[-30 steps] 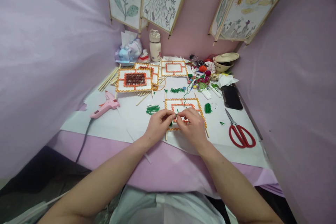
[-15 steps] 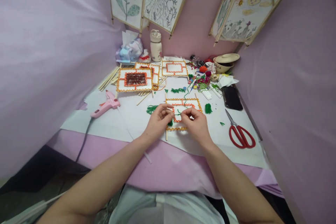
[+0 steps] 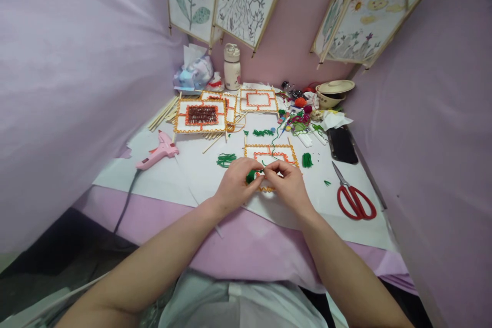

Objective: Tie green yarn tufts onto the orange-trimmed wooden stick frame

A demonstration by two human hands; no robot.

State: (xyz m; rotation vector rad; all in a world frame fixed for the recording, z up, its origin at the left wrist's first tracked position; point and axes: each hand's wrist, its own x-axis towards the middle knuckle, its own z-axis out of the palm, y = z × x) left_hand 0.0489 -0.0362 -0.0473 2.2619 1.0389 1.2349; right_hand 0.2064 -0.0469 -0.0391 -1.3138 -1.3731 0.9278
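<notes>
Both my hands meet over a small white panel (image 3: pixel 285 150) edged in orange and yellow yarn, lying on white paper. My left hand (image 3: pixel 235 184) is curled, and a little bundle of green yarn (image 3: pixel 251 176) shows under its fingers. My right hand (image 3: pixel 286 183) pinches a thin green strand (image 3: pixel 273 143) that runs up over the panel toward the yarn pile. The fingertips of the two hands nearly touch. The lower part of the panel is hidden by my hands.
Red scissors (image 3: pixel 354 198) lie right of my hands, a pink glue gun (image 3: pixel 158 150) left. Loose green yarn bundles (image 3: pixel 225 159) sit nearby. Finished yarn panels (image 3: pixel 200 116), a bottle (image 3: pixel 231 67), a bowl (image 3: pixel 333 92), a black phone (image 3: pixel 341 144) and tangled yarn (image 3: pixel 295 121) fill the back.
My hands have closed together again and dropped slightly toward me; the green bundle now shows under my left fingers. The view shifted a little to the left.
</notes>
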